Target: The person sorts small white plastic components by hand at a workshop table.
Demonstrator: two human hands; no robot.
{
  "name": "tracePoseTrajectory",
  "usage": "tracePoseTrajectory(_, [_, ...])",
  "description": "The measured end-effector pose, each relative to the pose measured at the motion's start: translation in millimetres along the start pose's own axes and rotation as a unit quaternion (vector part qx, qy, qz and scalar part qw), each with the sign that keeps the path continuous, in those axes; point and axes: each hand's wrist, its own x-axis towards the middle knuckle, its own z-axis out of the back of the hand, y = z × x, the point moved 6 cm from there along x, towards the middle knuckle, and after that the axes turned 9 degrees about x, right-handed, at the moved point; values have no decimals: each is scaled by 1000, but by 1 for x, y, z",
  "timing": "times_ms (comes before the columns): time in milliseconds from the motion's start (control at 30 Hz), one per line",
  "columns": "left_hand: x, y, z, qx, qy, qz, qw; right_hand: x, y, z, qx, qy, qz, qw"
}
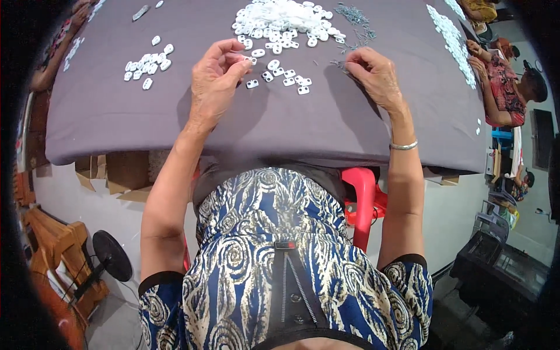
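Observation:
My left hand [214, 81] is closed in a pinch, thumb against forefinger, on a small white plastic piece [252, 59] that pokes out at the fingertips. My right hand [376, 74] has its thumb and fingers pressed together close to the cloth, beside a few thin grey screw-like pins [337, 62]. Whatever lies between those fingertips is too small to make out. Between my hands lie several loose white pieces [289, 81], rounded and with dark holes. Beyond them rises a large heap of white pieces [286, 20], and a pile of grey pins [354, 17] sits to its right.
A grey cloth [291, 128] covers the table. On the left is a small group of white pieces [149, 65], with a grey tool-like object [140, 13] farther back. More white pieces [452, 44] lie along the right side, near another person [504, 87]. A red chair [363, 198] is under me.

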Motion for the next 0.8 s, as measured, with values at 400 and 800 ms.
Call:
tracePoseTrajectory(400, [-4, -2, -7, -25, 13, -7, 1000, 35, 29, -46, -93, 112, 4, 989])
tracePoseTrajectory(800, [-4, 0, -9, -54, 5, -19, 998, 50, 56, -82, 199, 103, -24, 974])
